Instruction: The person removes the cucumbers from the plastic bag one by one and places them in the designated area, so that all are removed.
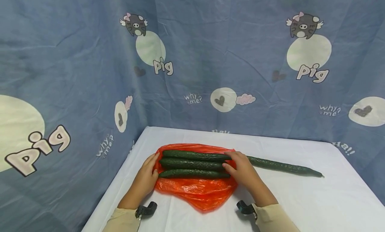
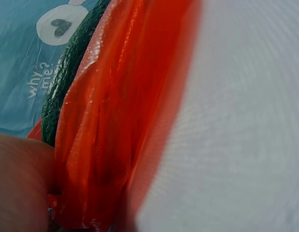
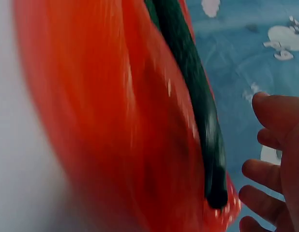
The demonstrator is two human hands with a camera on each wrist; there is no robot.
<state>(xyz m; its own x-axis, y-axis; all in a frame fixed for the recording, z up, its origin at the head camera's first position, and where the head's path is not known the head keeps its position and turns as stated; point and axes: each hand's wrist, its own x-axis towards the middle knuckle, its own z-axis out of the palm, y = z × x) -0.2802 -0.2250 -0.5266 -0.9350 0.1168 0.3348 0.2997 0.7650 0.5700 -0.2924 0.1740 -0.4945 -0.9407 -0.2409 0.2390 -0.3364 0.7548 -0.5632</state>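
Note:
Three dark green cucumbers [image 1: 192,164] lie side by side on a crinkled red plastic bag [image 1: 203,195] in the head view. My left hand [image 1: 145,178] rests against the bag at their left ends. In the left wrist view its thumb [image 2: 21,179] lies close to a cucumber [image 2: 65,79] and the folds of the bag. At the right ends is my right hand [image 1: 244,170], its fingers relaxed and spread. The right wrist view shows these fingers apart from the nearest cucumber end [image 3: 215,193], holding nothing.
A longer cucumber [image 1: 284,166] lies on the white tabletop [image 1: 300,198] to the right, its left end hidden behind my right hand. Blue cloth [image 1: 195,58] with pig prints hangs behind the table and along its left side.

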